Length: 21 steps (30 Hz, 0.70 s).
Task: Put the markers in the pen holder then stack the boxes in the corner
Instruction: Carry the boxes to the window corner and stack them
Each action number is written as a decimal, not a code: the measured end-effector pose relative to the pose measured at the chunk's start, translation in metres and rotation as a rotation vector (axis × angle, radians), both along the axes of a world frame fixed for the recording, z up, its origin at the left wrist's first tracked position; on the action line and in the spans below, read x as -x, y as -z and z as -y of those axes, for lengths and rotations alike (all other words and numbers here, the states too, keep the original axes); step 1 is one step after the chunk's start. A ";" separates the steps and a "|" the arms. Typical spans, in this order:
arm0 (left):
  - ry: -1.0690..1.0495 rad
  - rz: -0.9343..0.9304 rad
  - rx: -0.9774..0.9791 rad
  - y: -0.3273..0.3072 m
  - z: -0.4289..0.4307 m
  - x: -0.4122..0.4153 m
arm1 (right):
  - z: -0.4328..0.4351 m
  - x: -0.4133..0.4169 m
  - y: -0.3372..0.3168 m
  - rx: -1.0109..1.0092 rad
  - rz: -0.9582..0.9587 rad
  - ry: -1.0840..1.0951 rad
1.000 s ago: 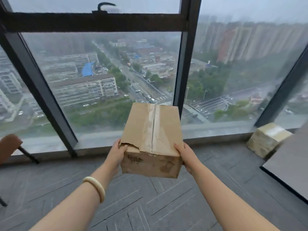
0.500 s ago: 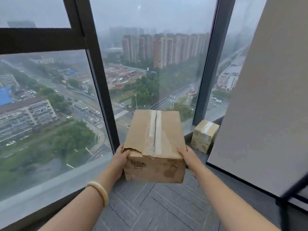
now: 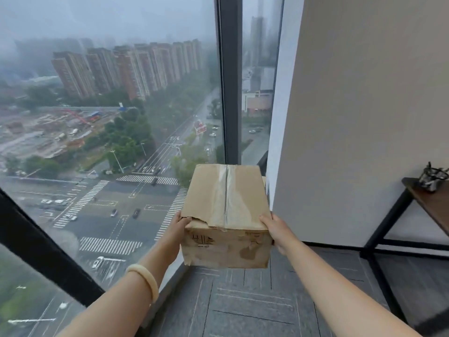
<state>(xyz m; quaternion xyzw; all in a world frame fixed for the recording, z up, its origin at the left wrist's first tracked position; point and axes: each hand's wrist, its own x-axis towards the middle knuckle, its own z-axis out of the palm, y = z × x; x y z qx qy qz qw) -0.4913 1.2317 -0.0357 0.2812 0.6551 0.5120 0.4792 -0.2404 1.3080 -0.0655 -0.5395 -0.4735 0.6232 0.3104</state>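
Cardboard box [image 3: 226,215] is hanging in the air between both palms, carried toward the corner where window [image 3: 109,142] and wall [image 3: 364,117] are meeting. Left hand [image 3: 178,227] is pressing against the box's left face, thumb resting on the torn top edge; right hand [image 3: 275,229] is clamping the opposite face, so both are gripping the same box with nothing beneath it but floor [image 3: 243,300]. Beyond the grip, just past the box's far right edge, a sliver of tan is peeking out that may be another box sitting in the corner, though too little is showing to be sure. Off to the right of the grip, a pen holder [image 3: 433,178] is standing on a dark table [image 3: 432,203] with dark items poking from it, so the marker step is looking finished. Judging from this, stacking is underway: this box is not yet set down, and lowering it into the corner is remaining.
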 end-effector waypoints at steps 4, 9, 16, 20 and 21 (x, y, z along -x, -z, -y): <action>0.108 0.009 0.008 0.009 -0.082 0.014 | -0.061 0.008 0.005 0.013 -0.015 0.100; 0.169 0.021 0.029 0.032 -0.199 0.024 | -0.161 0.016 0.026 0.016 0.009 0.157; 0.194 -0.012 0.067 0.072 -0.380 0.050 | -0.332 0.034 0.044 0.059 0.050 0.153; 0.225 -0.003 0.087 0.080 -0.465 0.061 | -0.411 0.044 0.038 0.058 0.041 0.121; 0.223 -0.006 0.095 0.083 -0.485 0.065 | -0.429 0.047 0.040 0.059 0.054 0.123</action>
